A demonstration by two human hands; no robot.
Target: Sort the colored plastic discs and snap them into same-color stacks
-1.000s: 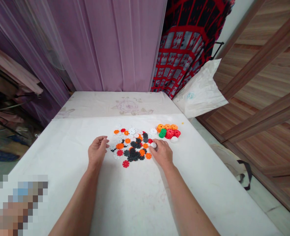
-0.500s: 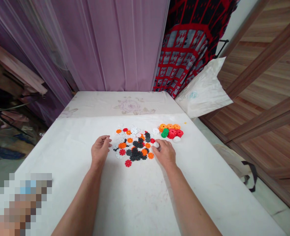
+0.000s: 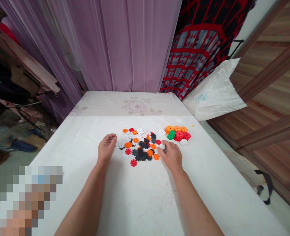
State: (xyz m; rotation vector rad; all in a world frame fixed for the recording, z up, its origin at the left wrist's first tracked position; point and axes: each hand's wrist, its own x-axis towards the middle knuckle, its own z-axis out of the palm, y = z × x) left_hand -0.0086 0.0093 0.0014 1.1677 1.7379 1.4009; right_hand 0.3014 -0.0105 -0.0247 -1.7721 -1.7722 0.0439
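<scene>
A loose pile of small notched discs (image 3: 142, 154) in black, orange, red and white lies on the white-covered table (image 3: 140, 193). My left hand (image 3: 107, 147) is at the pile's left edge, fingers curled towards the thumb; whether anything is between them is too small to tell. At the pile's right side my right hand (image 3: 171, 154) has thumb and fingers around white discs (image 3: 162, 146). Just beyond it sit sorted stacks: orange (image 3: 176, 128), red (image 3: 181, 135), green (image 3: 171, 134) and white (image 3: 183, 142). Another white stack (image 3: 161, 132) stands left of the green one.
A small yellow piece (image 3: 193, 126) lies near the right edge. A white plastic bag (image 3: 213, 95) hangs at the far right corner. Purple curtains (image 3: 125, 46) are behind the table, wooden doors (image 3: 277, 98) to the right, and hanging clothes (image 3: 24, 68) at the left.
The view has shifted, so the table, pile and hands appear slightly further right. Both hands keep nearly the same places beside the pile, and the right still holds white discs.
</scene>
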